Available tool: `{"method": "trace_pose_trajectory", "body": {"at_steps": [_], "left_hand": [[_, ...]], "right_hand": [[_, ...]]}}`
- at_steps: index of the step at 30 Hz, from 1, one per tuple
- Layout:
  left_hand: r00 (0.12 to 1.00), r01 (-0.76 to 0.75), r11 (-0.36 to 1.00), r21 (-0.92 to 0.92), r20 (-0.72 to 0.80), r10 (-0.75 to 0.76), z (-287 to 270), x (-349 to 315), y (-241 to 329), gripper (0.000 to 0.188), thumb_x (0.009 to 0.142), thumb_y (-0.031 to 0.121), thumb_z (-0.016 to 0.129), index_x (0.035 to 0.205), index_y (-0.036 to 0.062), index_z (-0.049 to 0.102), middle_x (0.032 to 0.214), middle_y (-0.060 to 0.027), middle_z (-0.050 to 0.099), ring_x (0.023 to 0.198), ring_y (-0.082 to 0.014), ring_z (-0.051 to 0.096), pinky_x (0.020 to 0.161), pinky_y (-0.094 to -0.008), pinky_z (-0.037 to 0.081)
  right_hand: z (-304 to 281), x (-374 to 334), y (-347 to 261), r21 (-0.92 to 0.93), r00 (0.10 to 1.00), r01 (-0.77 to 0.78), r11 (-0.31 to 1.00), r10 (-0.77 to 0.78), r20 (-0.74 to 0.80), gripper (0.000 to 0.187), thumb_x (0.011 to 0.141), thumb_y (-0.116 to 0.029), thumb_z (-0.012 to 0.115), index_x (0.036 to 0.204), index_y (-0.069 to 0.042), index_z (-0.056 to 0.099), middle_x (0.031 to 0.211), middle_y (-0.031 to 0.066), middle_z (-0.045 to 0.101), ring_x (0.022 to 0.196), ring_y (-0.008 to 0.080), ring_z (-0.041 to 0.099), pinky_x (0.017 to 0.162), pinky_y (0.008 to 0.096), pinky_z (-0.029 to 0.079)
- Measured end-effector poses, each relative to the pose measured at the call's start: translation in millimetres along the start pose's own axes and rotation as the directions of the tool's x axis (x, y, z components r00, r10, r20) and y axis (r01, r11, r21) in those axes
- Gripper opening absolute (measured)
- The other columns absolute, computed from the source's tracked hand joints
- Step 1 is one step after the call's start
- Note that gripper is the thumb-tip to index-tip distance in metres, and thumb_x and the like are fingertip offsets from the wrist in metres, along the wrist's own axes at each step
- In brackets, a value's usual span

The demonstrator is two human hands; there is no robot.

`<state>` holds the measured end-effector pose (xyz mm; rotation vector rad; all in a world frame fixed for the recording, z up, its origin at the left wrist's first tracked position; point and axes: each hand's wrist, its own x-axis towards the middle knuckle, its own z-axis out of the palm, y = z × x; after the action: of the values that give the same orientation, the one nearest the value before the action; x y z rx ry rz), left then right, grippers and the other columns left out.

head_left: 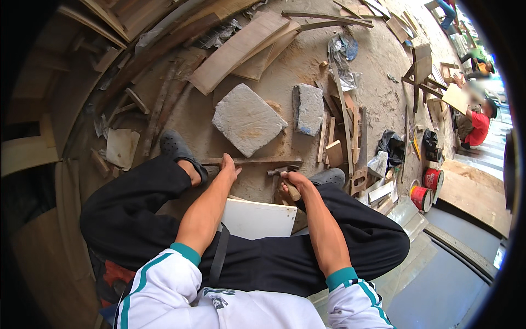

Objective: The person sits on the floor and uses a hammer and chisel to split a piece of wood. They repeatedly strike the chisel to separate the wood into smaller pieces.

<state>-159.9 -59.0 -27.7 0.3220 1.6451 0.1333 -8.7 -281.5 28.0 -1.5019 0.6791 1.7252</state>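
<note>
I sit with my legs spread around a narrow wooden strip [257,160] lying crosswise near my feet. My left hand [229,167] is at the strip's left part, closed on it as far as I can see, its fingers partly hidden. My right hand [296,182] is wrapped round the wooden handle of a hammer [293,192]. Its metal head lies close to the strip's right end. Between my thighs, nearer to me, lies a white board [258,219]. Just beyond the strip rests a large rough stone block [249,120], with a smaller block [308,109] to its right.
Wide planks [241,52] lie beyond the blocks. Wood scraps and a handsaw [359,181] are at my right, near black plastic bags [391,147] and red cans [421,197]. Wooden furniture [33,148] stands at the left. Another person in red [480,129] holds a board at the far right.
</note>
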Motion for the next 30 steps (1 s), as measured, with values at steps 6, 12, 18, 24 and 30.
{"method": "trace_pose_trajectory", "body": {"at_steps": [6,12,18,24,30], "left_hand": [[0.923,-0.320,0.923,-0.214,-0.292,0.252,2.2,-11.5,1.3,0.060,0.095,0.053,0.046,0.139,0.0122,0.039,0.145,-0.0116,0.042,0.119,-0.0342,0.055,0.095,-0.0520,0.052],[0.792,-0.526,0.848,-0.066,-0.402,0.460,-13.0,17.2,20.5,0.048,0.095,0.043,0.044,0.116,0.0000,0.050,0.112,-0.0159,0.061,0.097,-0.0263,0.062,0.088,-0.0398,0.051],[0.821,-0.452,0.568,-0.688,-0.072,0.566,5.3,-62.9,57.9,0.037,0.086,0.025,0.039,0.109,0.0024,0.056,0.082,-0.0100,0.061,0.074,-0.0234,0.057,0.074,-0.0388,0.048],[0.656,-0.410,0.547,-0.730,0.180,0.733,19.4,-107.3,86.2,0.043,0.080,0.025,0.040,0.115,0.0042,0.052,0.090,-0.0110,0.058,0.082,-0.0249,0.055,0.078,-0.0408,0.046],[0.629,-0.318,0.571,-0.757,0.283,0.725,24.7,-154.9,94.0,0.043,0.082,0.025,0.040,0.119,0.0066,0.052,0.097,-0.0098,0.057,0.090,-0.0246,0.055,0.085,-0.0421,0.044]], "right_hand": [[2.0,-7.2,2.4,-0.097,0.999,0.049,0.994,-0.049,0.001,0.021,0.103,-0.022,0.046,0.102,0.000,0.049,0.072,0.0098,0.056,0.052,0.0191,0.055,0.045,0.0318,0.050],[6.2,9.0,5.3,-0.055,0.992,0.124,0.991,-0.123,0.022,0.023,0.102,-0.023,0.050,0.102,0.000,0.050,0.073,0.0101,0.055,0.052,0.0202,0.053,0.045,0.0338,0.050],[-5.0,10.5,17.8,-0.012,0.993,0.120,0.993,-0.120,-0.002,0.026,0.101,-0.024,0.054,0.100,0.002,0.051,0.074,0.0108,0.055,0.052,0.0217,0.054,0.044,0.0354,0.050],[-2.0,7.8,15.0,-0.079,0.987,0.158,0.984,-0.160,-0.027,0.026,0.100,-0.024,0.054,0.101,0.001,0.051,0.075,0.0118,0.057,0.052,0.0217,0.054,0.044,0.0358,0.050],[4.3,-5.3,15.5,-0.075,0.985,0.164,0.984,-0.168,-0.042,0.026,0.100,-0.023,0.054,0.101,0.003,0.052,0.075,0.0121,0.057,0.052,0.0219,0.055,0.044,0.0353,0.049]]}}
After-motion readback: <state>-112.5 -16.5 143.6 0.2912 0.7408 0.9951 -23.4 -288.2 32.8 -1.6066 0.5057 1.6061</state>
